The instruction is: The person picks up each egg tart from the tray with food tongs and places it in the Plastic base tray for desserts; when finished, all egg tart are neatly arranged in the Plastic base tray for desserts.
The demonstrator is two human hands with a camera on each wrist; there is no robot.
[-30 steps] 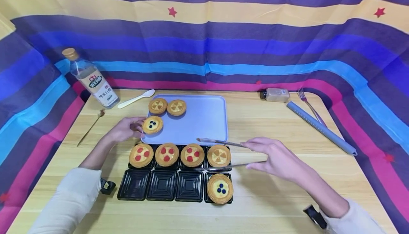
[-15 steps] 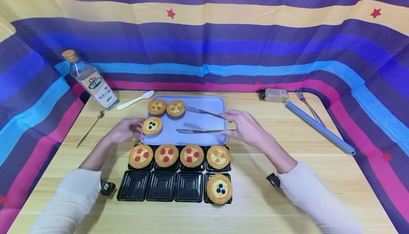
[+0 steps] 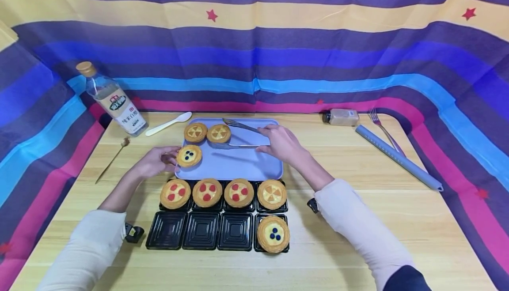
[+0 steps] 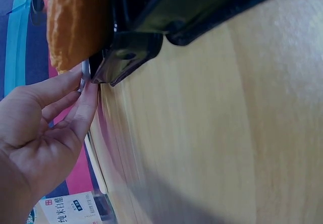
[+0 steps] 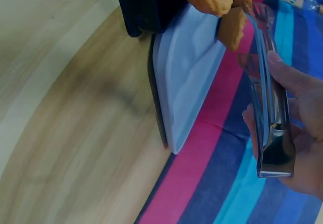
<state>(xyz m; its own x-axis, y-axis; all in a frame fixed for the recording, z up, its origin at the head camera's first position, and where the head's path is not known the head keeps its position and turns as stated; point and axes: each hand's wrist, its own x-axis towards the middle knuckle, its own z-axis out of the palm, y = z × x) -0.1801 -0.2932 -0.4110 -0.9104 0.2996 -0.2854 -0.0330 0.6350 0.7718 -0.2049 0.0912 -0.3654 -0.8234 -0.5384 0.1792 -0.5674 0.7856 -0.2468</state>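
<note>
My left hand (image 3: 154, 162) pinches the left edge of a pale lilac tray (image 3: 254, 164); the left wrist view shows thumb and fingers (image 4: 83, 108) at its rim. In my right hand (image 3: 280, 141) I hold metal tongs (image 5: 275, 128), their arms apart. The tong tips reach both sides of an egg tart (image 3: 218, 133) with an orange wedge pattern, one at its back rim, one at its front. Left of it lies a matching tart (image 3: 195, 132). A tart with three blueberries (image 3: 189, 156) sits near my left fingers.
Two rows of black plastic boxes (image 3: 201, 230) stand before the tray, some holding tarts. A vinegar bottle (image 3: 118, 102), a white spoon (image 3: 169, 123) and a thin stick (image 3: 112, 160) are left. A small jar (image 3: 342, 117), fork (image 3: 387, 132) and grey-blue bar (image 3: 399, 157) lie right.
My right hand has moved left and away from me with the tongs, from over the boxes to the wedge-patterned tart on the tray. My left hand stays at the tray edge.
</note>
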